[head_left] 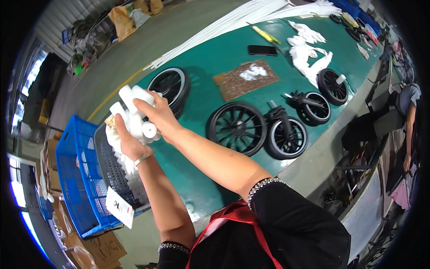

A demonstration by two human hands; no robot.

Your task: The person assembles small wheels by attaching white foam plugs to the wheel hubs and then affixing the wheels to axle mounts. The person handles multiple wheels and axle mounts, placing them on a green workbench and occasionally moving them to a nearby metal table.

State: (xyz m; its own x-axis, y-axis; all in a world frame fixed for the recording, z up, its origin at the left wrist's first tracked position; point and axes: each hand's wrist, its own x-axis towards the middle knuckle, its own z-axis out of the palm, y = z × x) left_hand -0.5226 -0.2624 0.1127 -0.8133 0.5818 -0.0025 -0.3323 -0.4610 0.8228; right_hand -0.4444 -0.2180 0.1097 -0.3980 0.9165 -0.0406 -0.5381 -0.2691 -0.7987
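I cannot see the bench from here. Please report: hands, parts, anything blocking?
Left hand and right hand both shut on a bundle of white plastic tubes. Held above the dark crate beside the blue crate. Nothing blocking; wheels lie apart.

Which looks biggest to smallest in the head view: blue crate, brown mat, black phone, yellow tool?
1. blue crate, though it sits closest to the camera, which inflates it.
2. brown mat.
3. black phone and yellow tool: similar apparent size, both far off, so I won't rank them.
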